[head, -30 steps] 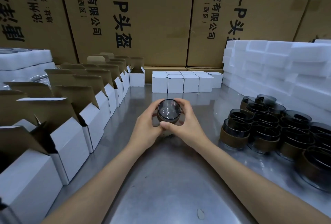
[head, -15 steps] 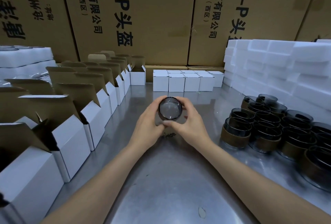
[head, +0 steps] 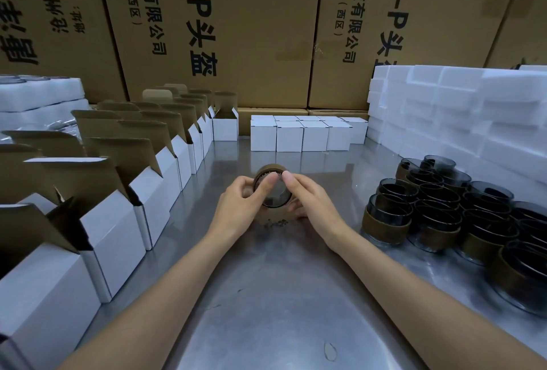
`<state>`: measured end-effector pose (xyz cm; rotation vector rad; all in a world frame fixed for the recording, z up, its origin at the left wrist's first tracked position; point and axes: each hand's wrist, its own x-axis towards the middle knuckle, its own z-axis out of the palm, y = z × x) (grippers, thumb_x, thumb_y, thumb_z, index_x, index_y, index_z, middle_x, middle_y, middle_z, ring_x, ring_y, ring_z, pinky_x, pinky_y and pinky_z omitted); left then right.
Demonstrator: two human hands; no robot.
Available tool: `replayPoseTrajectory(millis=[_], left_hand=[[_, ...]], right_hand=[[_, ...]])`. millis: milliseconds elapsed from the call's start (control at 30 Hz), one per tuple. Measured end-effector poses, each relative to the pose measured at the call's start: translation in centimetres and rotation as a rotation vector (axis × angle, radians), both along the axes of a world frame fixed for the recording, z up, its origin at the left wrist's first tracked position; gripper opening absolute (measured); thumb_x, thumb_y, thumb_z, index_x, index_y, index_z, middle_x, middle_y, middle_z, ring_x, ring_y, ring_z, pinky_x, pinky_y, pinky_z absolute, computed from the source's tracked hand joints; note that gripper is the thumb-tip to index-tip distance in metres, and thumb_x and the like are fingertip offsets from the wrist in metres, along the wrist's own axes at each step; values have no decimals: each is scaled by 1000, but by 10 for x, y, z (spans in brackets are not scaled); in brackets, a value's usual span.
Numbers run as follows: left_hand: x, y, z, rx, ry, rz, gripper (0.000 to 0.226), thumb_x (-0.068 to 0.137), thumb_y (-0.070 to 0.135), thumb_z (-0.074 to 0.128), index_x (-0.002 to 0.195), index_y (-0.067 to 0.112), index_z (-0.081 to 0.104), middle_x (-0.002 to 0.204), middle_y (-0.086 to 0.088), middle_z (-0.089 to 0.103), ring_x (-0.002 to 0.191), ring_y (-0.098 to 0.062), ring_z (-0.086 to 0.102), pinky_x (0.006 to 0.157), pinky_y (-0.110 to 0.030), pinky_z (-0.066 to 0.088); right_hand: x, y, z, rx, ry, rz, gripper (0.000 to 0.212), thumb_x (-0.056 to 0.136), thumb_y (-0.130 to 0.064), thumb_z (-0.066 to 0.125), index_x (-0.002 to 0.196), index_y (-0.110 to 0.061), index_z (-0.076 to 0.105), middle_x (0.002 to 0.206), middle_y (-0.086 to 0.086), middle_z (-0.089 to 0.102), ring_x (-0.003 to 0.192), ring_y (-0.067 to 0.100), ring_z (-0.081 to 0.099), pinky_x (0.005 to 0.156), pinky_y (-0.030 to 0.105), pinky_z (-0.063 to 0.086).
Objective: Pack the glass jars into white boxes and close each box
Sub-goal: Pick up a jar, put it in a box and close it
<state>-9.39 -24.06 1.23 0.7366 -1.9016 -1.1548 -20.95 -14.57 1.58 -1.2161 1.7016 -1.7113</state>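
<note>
Both hands pinch one glass jar (head: 270,187) over the middle of the bench (head: 281,295): left hand (head: 241,207), right hand (head: 310,202). It has tipped since a second ago, its brown band now facing away; boxing likely comes next, into an open white box (head: 118,230).

We see dim, even light, soft glare on the brushed steel table (head: 275,295) toward 6 o'clock, edges bowed.
</note>
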Motion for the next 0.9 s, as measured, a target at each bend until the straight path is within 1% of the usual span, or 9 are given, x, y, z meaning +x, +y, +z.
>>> replayPoseTrajectory(millis=[67, 167, 300, 367, 433, 567, 700, 800, 900], left_hand=[[0, -3, -1, 9, -15, 19, 65, 57, 84, 44, 79, 24, 58, 59, 13, 62, 58, -1, 59, 59, -21, 41], [1, -7, -2, 37, 1, -26, 72, 63, 84, 39, 86, 19, 61, 55, 8, 65, 54, -1, 61, 66, -25, 47], [1, -8, -3, 51, 50, -89, 63, 69, 80, 55, 96, 23, 63, 68, 11, 70, 64, 0, 64, 72, -28, 49], [-1, -8, -6, 6, 71, -104, 55, 71, 63, 69, 110, 25, 62, 90, 12, 72, 82, -3, 66, 79, -29, 52], [-1, -9, -7, -71, 65, -95, 55, 73, 45, 78, 119, 27, 55, 105, 11, 68, 91, -4, 65, 83, -22, 52], [0, -9, -8, -172, 71, -67, 59, 72, 30, 83, 121, 32, 50, 104, 14, 65, 87, 8, 61, 73, -5, 45], [0, -8, -7, -209, 94, -47, 61, 71, 26, 83, 123, 30, 51, 103, 12, 65, 88, 8, 60, 73, -6, 45], [1, -7, -6, -238, 94, -43, 60, 71, 26, 83, 120, 37, 51, 101, 15, 64, 88, 11, 59, 74, -5, 45], [1, -5, -6, -287, 68, -71, 61, 71, 30, 82, 121, 42, 48, 102, 18, 63, 92, 12, 58, 80, -8, 47]], right_hand=[[1, 0, 1, 20, -7, -16, 39, 83, -58, 50, 100, -28, 67, 63, -11, 57, 59, 4, 57, 58, 14, 44], [0, 0, 1, 54, -15, -48, 53, 79, -67, 45, 101, -24, 68, 62, -8, 63, 59, 2, 60, 59, 17, 47], [-1, 0, 1, 29, -66, -21, 40, 90, -56, 46, 107, -25, 67, 84, -2, 68, 73, 10, 65, 67, 23, 49], [0, 1, 2, 10, -97, 18, 33, 95, -45, 46, 116, -26, 63, 100, 1, 68, 83, 14, 65, 71, 25, 48], [-1, 3, 4, -2, -124, 41, 25, 97, -33, 46, 119, -31, 59, 104, 0, 66, 88, 16, 63, 74, 27, 46], [-1, 4, 5, 1, -115, 84, 32, 98, -21, 43, 125, -33, 54, 106, 1, 64, 91, 16, 60, 75, 25, 44], [-1, 4, 6, 9, -100, 108, 37, 99, -19, 42, 133, -30, 51, 107, 0, 64, 91, 15, 59, 74, 23, 45], [-1, 4, 5, -3, -114, 100, 25, 100, -29, 41, 118, -34, 58, 101, -1, 66, 89, 13, 62, 77, 25, 46], [-2, 3, 5, -10, -162, 114, 27, 98, -35, 44, 114, -24, 62, 103, 2, 69, 92, 13, 66, 76, 21, 51]])
